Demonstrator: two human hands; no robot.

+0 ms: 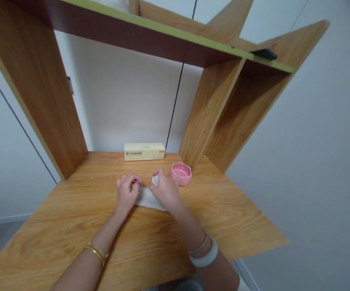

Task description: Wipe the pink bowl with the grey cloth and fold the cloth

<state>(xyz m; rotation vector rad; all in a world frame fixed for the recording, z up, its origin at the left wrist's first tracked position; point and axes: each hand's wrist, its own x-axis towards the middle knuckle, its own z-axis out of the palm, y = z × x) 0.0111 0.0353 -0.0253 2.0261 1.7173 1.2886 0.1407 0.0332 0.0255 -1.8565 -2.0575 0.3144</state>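
The person's right hand [164, 190] pinches a small white wad [155, 180] between thumb and fingers; the left hand [128, 190] curls loosely, its hold unclear. Between them a flat white cloth [149, 199] lies on the surface [126, 246], long axis running left to right, both hands about equally near; a pink bowl [183, 181] sits just beyond the right hand

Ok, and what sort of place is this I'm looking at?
Probably a desk corner in a home or small office; I can't tell which. The wood-grain desktop, the shelf on upright wooden panels above it, and the cream box standing near its back edge suggest so.
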